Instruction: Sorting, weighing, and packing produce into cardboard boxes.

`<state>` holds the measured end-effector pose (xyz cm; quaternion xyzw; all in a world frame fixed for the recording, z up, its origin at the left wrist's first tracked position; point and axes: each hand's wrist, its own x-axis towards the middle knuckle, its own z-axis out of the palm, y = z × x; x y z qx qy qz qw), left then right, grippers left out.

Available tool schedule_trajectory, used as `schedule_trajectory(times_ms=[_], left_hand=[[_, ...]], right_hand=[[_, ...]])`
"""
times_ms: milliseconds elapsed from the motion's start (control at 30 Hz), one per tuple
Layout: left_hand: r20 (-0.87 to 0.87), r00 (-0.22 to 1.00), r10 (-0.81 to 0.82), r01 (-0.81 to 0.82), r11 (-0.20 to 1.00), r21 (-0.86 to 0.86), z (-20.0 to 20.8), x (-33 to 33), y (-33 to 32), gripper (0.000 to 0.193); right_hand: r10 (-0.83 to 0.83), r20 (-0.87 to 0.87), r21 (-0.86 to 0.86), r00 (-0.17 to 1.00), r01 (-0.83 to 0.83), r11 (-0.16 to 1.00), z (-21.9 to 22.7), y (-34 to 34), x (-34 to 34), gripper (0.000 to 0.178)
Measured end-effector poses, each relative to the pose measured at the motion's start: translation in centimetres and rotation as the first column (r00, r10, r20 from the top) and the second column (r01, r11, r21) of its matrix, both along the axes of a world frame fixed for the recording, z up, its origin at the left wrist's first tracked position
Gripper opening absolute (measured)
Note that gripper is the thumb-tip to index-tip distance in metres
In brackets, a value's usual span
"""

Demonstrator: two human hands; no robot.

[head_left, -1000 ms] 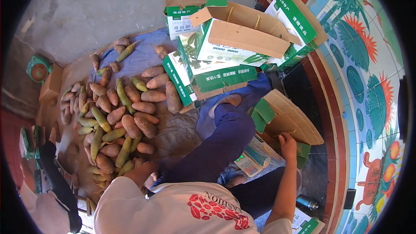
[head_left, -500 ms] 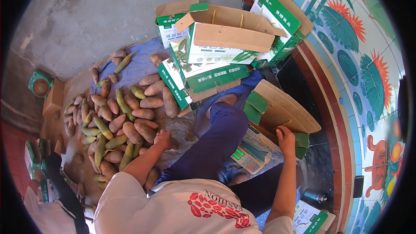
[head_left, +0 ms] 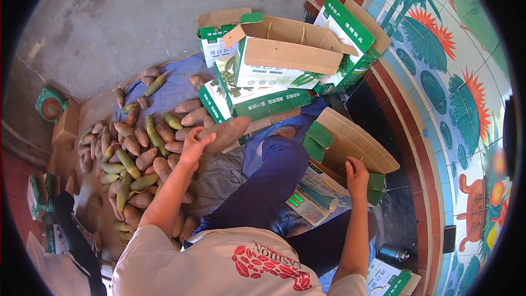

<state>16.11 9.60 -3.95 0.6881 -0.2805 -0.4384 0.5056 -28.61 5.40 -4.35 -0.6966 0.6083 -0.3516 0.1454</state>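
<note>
Lifting a brown root vegetable (head_left: 229, 133) at nine o'clock from the centre, the left hand (head_left: 193, 147) is now clamped on it, so one piece leaves the heap (head_left: 147, 159). The right hand (head_left: 357, 176) remains at the open carton (head_left: 364, 138), three o'clock; its grip is unclear.

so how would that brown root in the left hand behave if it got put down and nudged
The brown root would probably roll sideways, since its body is rounded. It looks stiff: held near one end by the left hand, it juts out without visible sagging. Its thick body suggests some heft.
</note>
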Motion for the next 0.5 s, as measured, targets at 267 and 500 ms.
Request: schedule_trajectory(times_ms=[267,500], left_hand=[[-0.274,0.889,-0.367,0.261,0.898,-0.355,6.1,-6.7,-1.6,0.049],[0.215,0.732,-0.647,0.664,0.605,-0.44,7.4,-13.9,-1.7,0.054]], right_hand=[[0.277,0.395,-0.078,0.876,-0.268,0.96,6.8,1.9,6.3,0.044],[0.109,0.837,0.15,0.537,-0.417,0.896,8.9,4.9,6.3,0.074]])
